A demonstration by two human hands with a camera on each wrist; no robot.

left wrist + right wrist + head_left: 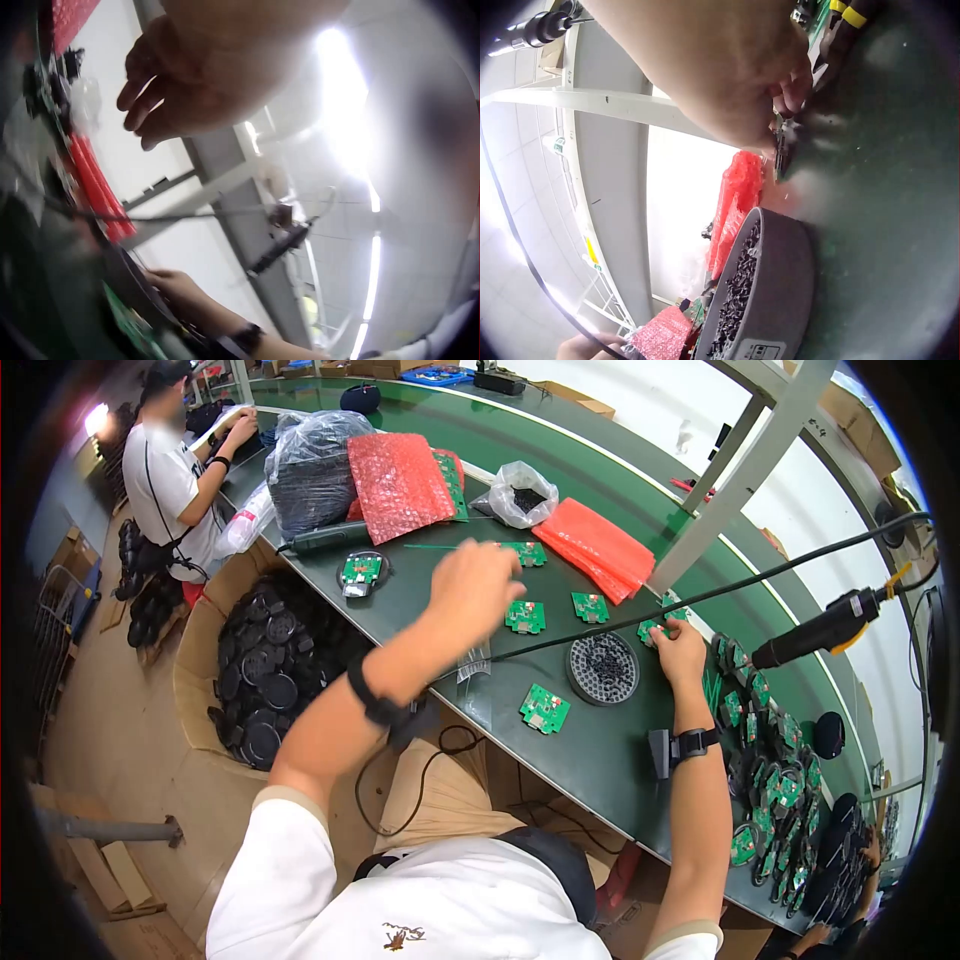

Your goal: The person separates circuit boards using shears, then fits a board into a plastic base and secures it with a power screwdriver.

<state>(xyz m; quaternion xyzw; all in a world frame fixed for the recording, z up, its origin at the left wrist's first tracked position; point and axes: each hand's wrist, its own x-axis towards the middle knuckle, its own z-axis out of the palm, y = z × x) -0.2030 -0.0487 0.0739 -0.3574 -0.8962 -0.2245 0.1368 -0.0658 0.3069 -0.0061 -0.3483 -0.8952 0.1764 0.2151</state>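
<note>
My left hand (472, 592) hovers over the table among several green circuit boards (525, 617), its fingers loosely bent. In the left wrist view that hand (199, 82) holds nothing. At the far side of a round tub of small black screws (603, 668), my right hand (682, 650) pinches a green circuit board (648, 630) by its edge. The right wrist view shows the thumb and fingers of this hand (769, 97) on the thin board (781, 154), close over the table. Another circuit board (545, 708) lies flat nearer my body.
Red bubble-wrap bags (595, 545) and an open clear bag of black parts (522, 495) lie farther back. A power screwdriver (815, 630) hangs at right above piled boards (785, 790). Its cable crosses the table. A carton of black round parts (262, 680) stands left.
</note>
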